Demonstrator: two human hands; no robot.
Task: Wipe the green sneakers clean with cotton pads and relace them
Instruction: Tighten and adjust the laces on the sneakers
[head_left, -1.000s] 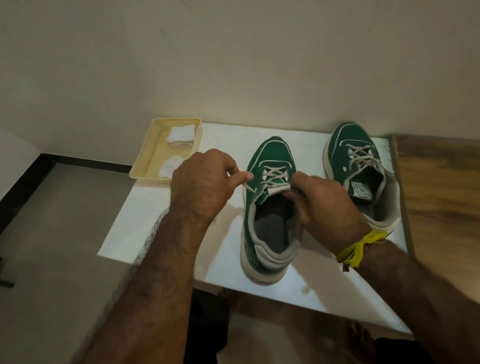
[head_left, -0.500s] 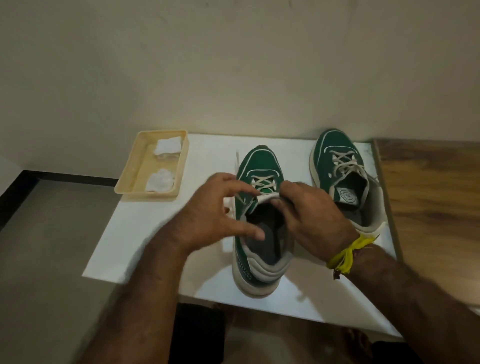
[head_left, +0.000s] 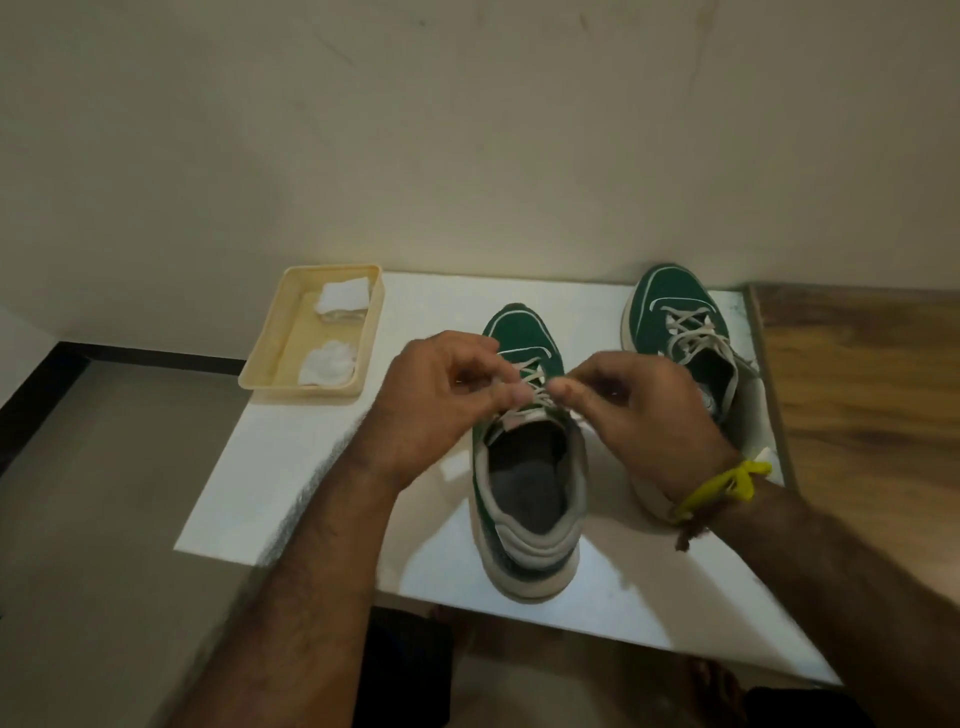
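Both hands meet over the near shoe (head_left: 527, 499), which stands on the white board (head_left: 322, 467) with its toe toward the wall (head_left: 467, 130) and its heel close to the board's near edge. The left hand (head_left: 441, 400) has its fingers curled, thumb and fingertips pinching the lace (head_left: 532, 376) at the top eyelets; the right hand (head_left: 639, 410) does the same from the other side, fingertips almost touching the left's. The motion blur hides which strand each one grips.

Behind the right hand stands the second shoe (head_left: 680, 332), already laced, its toe at the board's far edge and its outer side near the board's right edge, where the wooden floor (head_left: 857, 415) begins. A yellow band (head_left: 717, 488) circles the right wrist.

Beyond and outside the left hand sits the tray (head_left: 260, 374), overhanging the board's far left corner, with two cotton pads (head_left: 330, 364) inside, one behind the other. Between the tray and the left hand, and under the left forearm out to the board's left edge, lies bare board. Past that edge the grey floor (head_left: 104, 519) drops away
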